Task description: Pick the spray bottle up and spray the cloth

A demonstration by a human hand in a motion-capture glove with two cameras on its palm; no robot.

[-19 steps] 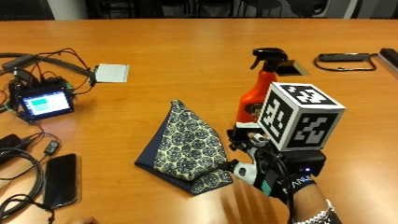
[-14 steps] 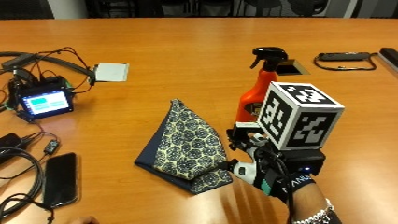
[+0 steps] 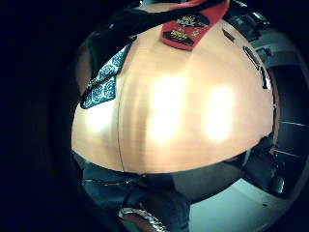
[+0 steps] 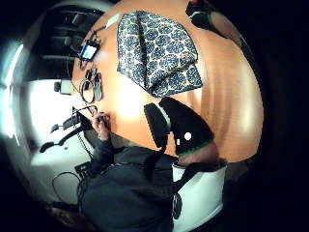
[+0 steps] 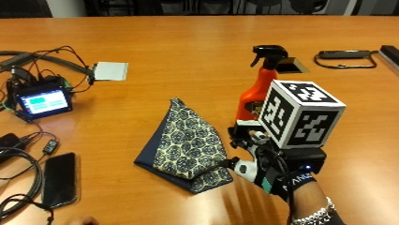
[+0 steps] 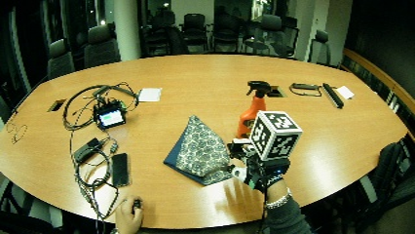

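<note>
Nothing has moved since half a second ago: the black-gloved right hand (image 5: 262, 157) hangs where it was, just beside the base of the orange plastic spray bottle with the black trigger head (image 5: 261, 84), which stands upright on the wooden table (image 5: 187, 51). Whether the fingers touch the bottle, I cannot tell; they reach towards it, and I cannot make out if they are spread or curled. The bottle's red label fills the edge of the little-finger palm view, so the bottle (image 3: 190, 21) is close to the palm. The folded navy cloth with a cream medallion pattern (image 5: 184, 140) lies flat just beside the hand, on the side away from the bottle. Further along the table sit a small lit screen (image 5: 42, 101) among cables, a black phone (image 5: 59, 180) and a grey square pad (image 5: 111, 71).
</note>
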